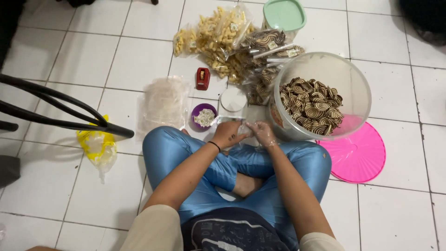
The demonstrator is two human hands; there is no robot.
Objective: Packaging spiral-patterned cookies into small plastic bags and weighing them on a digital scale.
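Observation:
I sit cross-legged on white floor tiles in shiny blue trousers. My left hand, with a black band on the wrist, and my right hand, in a thin clear glove, meet in front of my knees on a small clear plastic bag. Both pinch the bag near its mouth. Just to the right stands a big clear tub half full of brown-and-cream swirl biscuits. A small white scale sits just beyond my hands.
A purple bowl of small paper labels, a stack of empty clear bags and a red tape dispenser lie left of the scale. Filled snack bags pile up behind, by a green-lidded container. Pink lid right; black chair legs and yellow bag left.

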